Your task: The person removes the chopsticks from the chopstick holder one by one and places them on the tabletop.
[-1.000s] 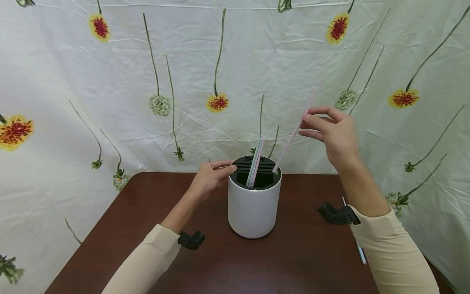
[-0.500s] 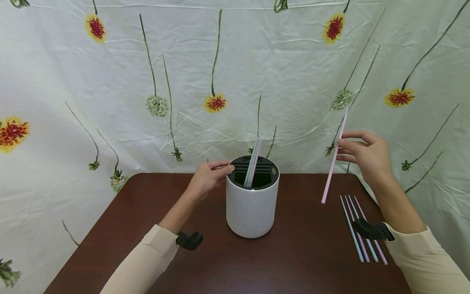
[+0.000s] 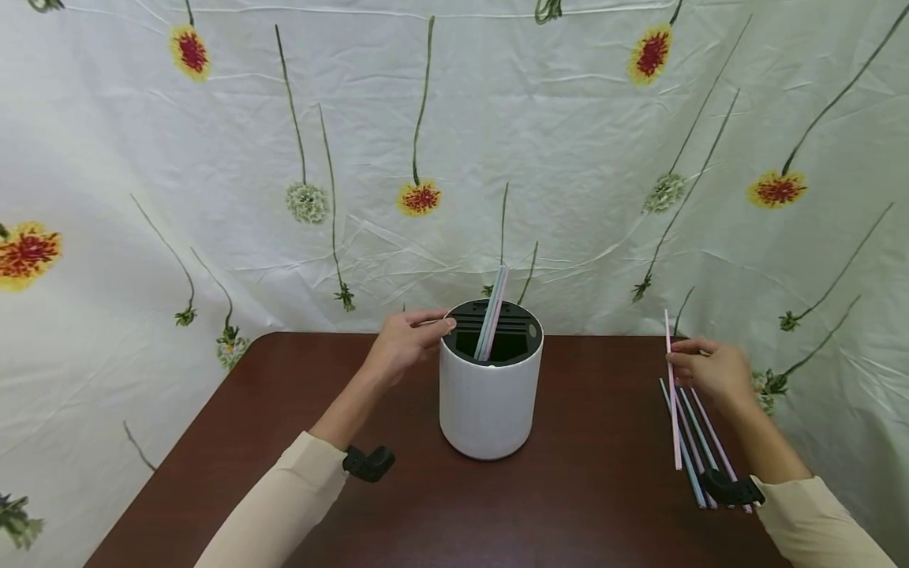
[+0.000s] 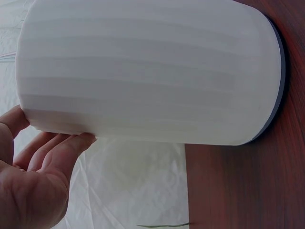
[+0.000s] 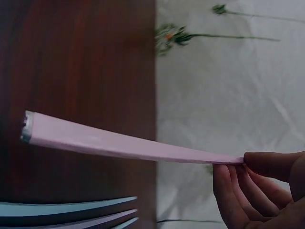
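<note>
A white cylindrical utensil holder point(image 3: 488, 410) with a black slotted top stands upright mid-table. My left hand point(image 3: 405, 345) holds it at the left of the rim, thumb on the top edge and fingers point(image 4: 71, 148) against the side. Several pale blue and pink chopsticks point(image 3: 491, 312) lean together in its large opening. Over at the right, my right hand point(image 3: 716, 375) pinches a pink chopstick point(image 5: 105, 140) near its far end, between thumb and fingertips. Its silver-capped end points toward me. Several more blue and pink chopsticks point(image 3: 712, 442) lie side by side under and beside that hand.
The dark brown table point(image 3: 568, 489) ends at a back edge close behind the holder. Behind it hangs a pale cloth point(image 3: 568, 142) printed with flowers. A black wrist mount point(image 3: 731, 489) on the right sleeve overlaps the near ends of the lying chopsticks.
My right hand has moved from above the holder's right side, rightward and down, carrying the pink chopstick to beside the lying ones. The left hand stays at the rim.
</note>
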A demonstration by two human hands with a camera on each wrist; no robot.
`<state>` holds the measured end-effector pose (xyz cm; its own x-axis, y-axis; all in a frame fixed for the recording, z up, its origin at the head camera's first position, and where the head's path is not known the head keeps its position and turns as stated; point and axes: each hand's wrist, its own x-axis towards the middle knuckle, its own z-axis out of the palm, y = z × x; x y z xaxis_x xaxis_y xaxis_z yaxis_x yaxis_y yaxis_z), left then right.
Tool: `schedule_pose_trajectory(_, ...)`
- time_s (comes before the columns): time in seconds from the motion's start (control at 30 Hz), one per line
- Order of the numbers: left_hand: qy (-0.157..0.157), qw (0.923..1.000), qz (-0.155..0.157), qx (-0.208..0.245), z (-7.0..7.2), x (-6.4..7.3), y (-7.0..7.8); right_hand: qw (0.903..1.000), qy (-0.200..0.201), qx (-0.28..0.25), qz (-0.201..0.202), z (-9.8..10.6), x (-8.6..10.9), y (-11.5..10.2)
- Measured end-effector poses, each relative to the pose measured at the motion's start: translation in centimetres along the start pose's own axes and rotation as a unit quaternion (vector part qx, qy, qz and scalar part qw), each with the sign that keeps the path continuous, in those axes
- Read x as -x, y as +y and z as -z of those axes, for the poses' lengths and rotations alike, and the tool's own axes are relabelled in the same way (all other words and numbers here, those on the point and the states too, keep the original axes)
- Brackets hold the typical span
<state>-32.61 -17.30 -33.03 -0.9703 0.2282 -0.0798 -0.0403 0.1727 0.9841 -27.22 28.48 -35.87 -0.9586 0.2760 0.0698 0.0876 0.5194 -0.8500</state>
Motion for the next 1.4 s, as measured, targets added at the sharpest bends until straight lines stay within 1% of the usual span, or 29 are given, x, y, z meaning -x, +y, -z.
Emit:
schedule_pose_trajectory(0.13,-0.002,1.0,-0.002,0.004,-0.1,0.0,0.1,0.9994,-0.024,0.016,-0.02,-0.5,-0.1,2.4)
schedule_pose_trajectory(0.27,-0.002,1.0,-0.002,0.006,-0.2,-0.1,0.2,0.9981,-0.041,0.015,-0.042,-0.9,-0.2,4.1)
schedule_pose_trajectory(0.33,-0.003,1.0,-0.003,0.009,-0.2,-0.1,0.2,0.9975,-0.045,0.023,-0.049,-1.0,-0.3,4.9)
schedule_pose_trajectory(0.53,-0.01,0.9997,-0.008,0.021,-0.3,-0.1,0.3,0.9963,-0.053,0.023,-0.064,-1.3,-0.5,6.5)
schedule_pose_trajectory(0.8,-0.007,0.9999,-0.009,0.013,-0.3,-0.1,0.2,0.9934,-0.073,0.045,-0.076,-1.6,-0.6,7.5)
schedule_pose_trajectory(1.03,-0.001,0.9999,-0.008,0.013,-0.2,-0.2,0.0,0.992,-0.071,0.069,-0.078,-1.9,-0.5,8.0)
schedule_pose_trajectory(1.3,0.001,0.9998,-0.007,0.02,-0.1,-0.1,-0.1,0.9929,-0.064,0.062,-0.078,-2.2,-0.6,8.4)
schedule_pose_trajectory(1.4,0.002,0.9997,-0.006,0.023,-0.1,-0.1,-0.1,0.9916,-0.06,0.089,-0.071,-2.1,-0.5,8.2)
